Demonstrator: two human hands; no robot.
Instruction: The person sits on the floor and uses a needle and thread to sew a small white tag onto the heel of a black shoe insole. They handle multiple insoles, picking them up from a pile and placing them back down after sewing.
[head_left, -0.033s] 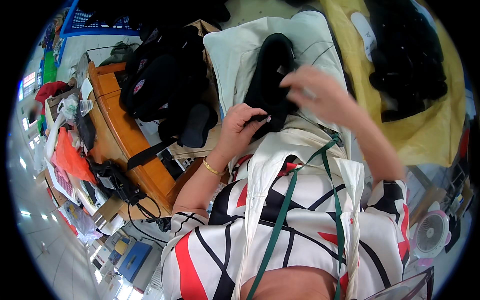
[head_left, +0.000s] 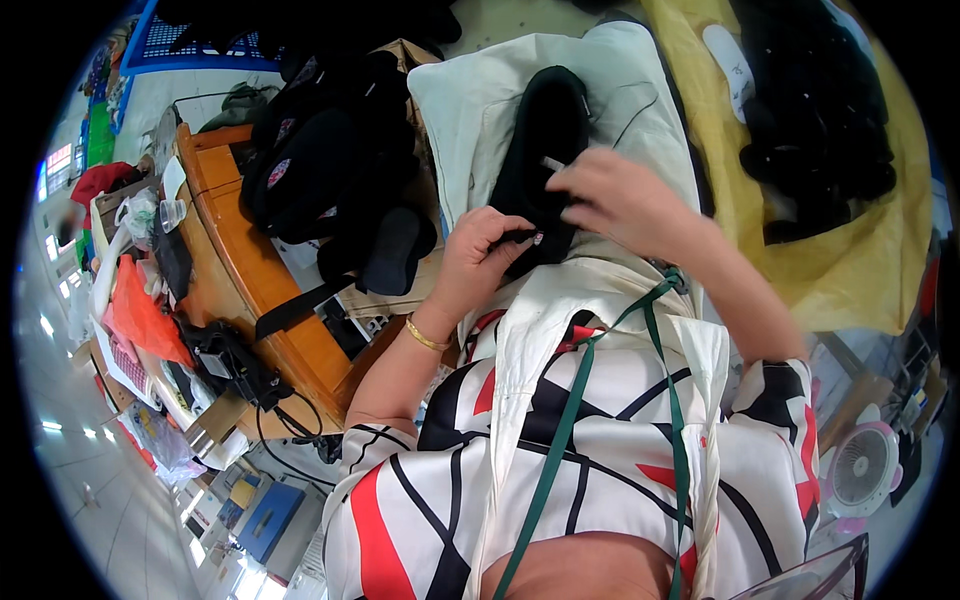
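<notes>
While a yellow sheet (head_left: 800, 295) is spreading out on my right beneath a dark heap (head_left: 815, 130), an orange-brown wooden table (head_left: 265, 285) is standing on my left. Straight ahead of me, a white cloth (head_left: 455, 95) is covering the work surface, and just to its left a pile of black footwear (head_left: 325, 165) is crowding together, with round badges showing on some pieces. On the white cloth, a black shoe (head_left: 538, 110) is lying lengthwise before me, its opening facing up. My right hand (head_left: 635, 205) is hovering over or touching the shoe's right side, fingers bent and blurred; I cannot tell whether they are gripping anything. My left hand (head_left: 470, 260) is pinching the shoe's near end between thumb and fingers. Around my left wrist a gold bracelet (head_left: 428, 335) is sitting, and just beside my left fingertips a small badge (head_left: 539, 239) is showing.
</notes>
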